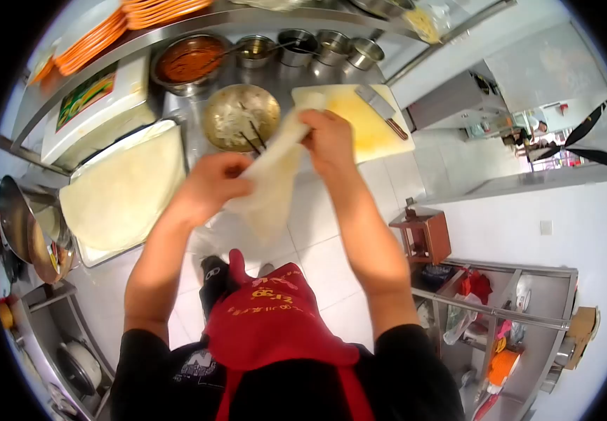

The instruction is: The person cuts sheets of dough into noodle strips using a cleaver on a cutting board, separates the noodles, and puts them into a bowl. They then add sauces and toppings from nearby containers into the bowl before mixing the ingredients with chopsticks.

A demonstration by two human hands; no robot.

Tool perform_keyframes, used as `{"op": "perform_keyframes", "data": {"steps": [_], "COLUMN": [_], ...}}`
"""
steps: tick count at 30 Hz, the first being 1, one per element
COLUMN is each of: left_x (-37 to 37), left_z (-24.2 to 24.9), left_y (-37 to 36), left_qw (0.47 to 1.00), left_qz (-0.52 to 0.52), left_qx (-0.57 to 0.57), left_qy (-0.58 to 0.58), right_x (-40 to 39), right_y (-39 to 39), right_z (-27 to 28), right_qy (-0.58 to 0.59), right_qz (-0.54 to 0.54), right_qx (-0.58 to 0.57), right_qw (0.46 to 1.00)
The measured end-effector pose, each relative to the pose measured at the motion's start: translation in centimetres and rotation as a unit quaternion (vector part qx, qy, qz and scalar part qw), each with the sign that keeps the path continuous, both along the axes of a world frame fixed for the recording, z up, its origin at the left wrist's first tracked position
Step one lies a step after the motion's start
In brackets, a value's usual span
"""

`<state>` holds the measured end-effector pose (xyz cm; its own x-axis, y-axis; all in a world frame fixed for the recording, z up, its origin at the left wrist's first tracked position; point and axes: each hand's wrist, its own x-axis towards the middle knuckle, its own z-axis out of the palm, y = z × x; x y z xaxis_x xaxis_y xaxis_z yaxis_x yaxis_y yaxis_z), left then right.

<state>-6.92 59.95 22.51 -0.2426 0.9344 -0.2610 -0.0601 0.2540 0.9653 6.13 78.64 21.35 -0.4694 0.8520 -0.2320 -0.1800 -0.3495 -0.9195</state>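
Note:
Both my hands hold one thin pale sheet of dough (269, 184) over the floor in front of the steel counter. My left hand (208, 184) grips its lower left part. My right hand (328, 140) pinches its upper end near the cutting board (359, 130). Just beyond the sheet sits a metal bowl of filling (236, 116) with chopsticks (254, 140) resting in it. A stack of the same pale sheets (124, 189) lies on a tray to my left.
A bowl of red sauce (189, 62) and several small steel cups (331, 48) line the counter's back. A cleaver (380, 107) lies on the board. Orange plates (93, 42) on the shelf above. A wok (26, 228) at left, wire shelving (500, 316) at right.

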Motion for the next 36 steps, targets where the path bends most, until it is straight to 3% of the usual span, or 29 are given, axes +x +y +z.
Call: {"op": "perform_keyframes", "data": {"steps": [5,7,9,13,15,17,20,22,23,25,26,27,28,29,31,35,36], "left_x": [8.1,9.7,11.1,13.4,15.3,17.0,18.9,19.4,19.0,19.8,20.0,20.1,20.5,21.2,21.5,21.7,21.3], "left_z": [-5.2,-4.6,-6.6,-10.5,-14.8,-18.6,-20.0,-20.6,-21.5,-23.1,-24.2,-24.8,-25.5,-26.2,-27.6,-28.8,-29.1], "left_y": [16.4,21.0,24.8,30.1,32.4,32.5,32.0,32.7,34.2,36.2,37.5,39.2,40.7,42.2,45.2,48.7,49.0], "left_qw": [0.993,0.974,0.915,0.888,0.860,0.866,0.901,0.914,0.914,0.896,0.897,0.863,0.825,0.828,0.783,0.803,0.818], "left_qz": [-0.095,-0.105,-0.033,-0.006,-0.043,-0.085,-0.132,-0.106,-0.109,-0.039,-0.036,-0.065,-0.091,-0.083,-0.150,-0.119,-0.107], "left_qx": [0.052,0.088,0.196,0.200,0.072,0.040,-0.045,-0.105,-0.108,-0.009,-0.015,-0.009,-0.004,-0.014,-0.047,-0.077,-0.082], "left_qy": [0.043,0.183,0.351,0.413,0.503,0.490,0.412,0.377,0.375,0.442,0.440,0.501,0.558,0.555,0.602,0.578,0.559], "right_x": [13.1,15.2,16.1,16.1,17.4,21.4,25.5,26.9,26.6,27.2,27.0,26.1,24.9,23.8,22.0,20.2,20.0], "right_y": [13.5,18.4,23.2,28.3,30.1,32.5,32.5,33.7,35.3,37.7,39.5,40.8,42.0,43.3,45.8,47.2,47.4], "right_z": [-4.6,-6.0,-7.7,-9.9,-15.6,-22.1,-24.7,-24.7,-24.9,-24.2,-24.7,-24.7,-24.3,-24.2,-25.2,-25.2,-24.5], "right_qy": [-0.082,-0.037,0.047,0.068,0.036,-0.139,-0.223,-0.386,-0.388,-0.451,-0.489,-0.489,-0.545,-0.591,-0.603,-0.610,-0.588], "right_qz": [-0.160,-0.190,-0.160,-0.139,-0.107,-0.039,-0.030,-0.056,-0.055,0.000,0.063,0.073,0.117,0.160,0.228,0.284,0.261], "right_qx": [0.014,0.025,0.006,-0.019,-0.039,-0.092,-0.113,0.038,0.034,0.336,0.386,0.384,0.423,0.463,0.430,0.442,0.386], "right_qw": [0.984,0.981,0.986,0.988,0.993,0.985,0.968,0.920,0.919,0.827,0.780,0.780,0.715,0.642,0.632,0.593,0.661]}}
